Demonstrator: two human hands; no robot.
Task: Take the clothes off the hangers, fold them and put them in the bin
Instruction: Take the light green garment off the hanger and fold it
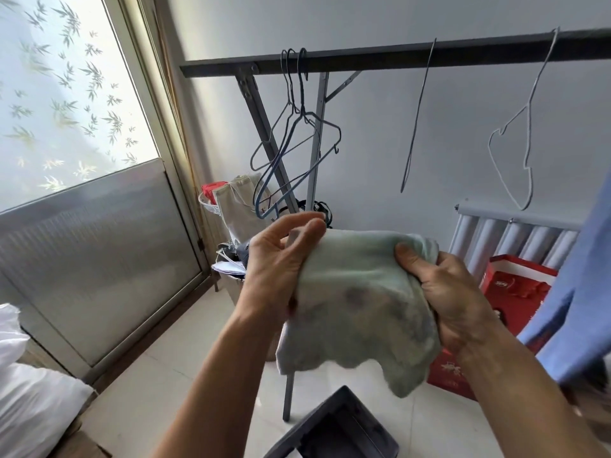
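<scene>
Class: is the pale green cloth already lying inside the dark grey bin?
No, the left hand and right hand grip the pale green cloth above the dark grey bin.

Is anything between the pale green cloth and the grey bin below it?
Nothing visible. The pale green fabric garment, held by the left hand and right hand, hangs above the dark grey plastic bin, with open air between.

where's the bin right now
In the head view the grey bin sits on the floor at bottom centre, below the pale green cloth held by the left hand and right hand, next to the rack leg.
</scene>
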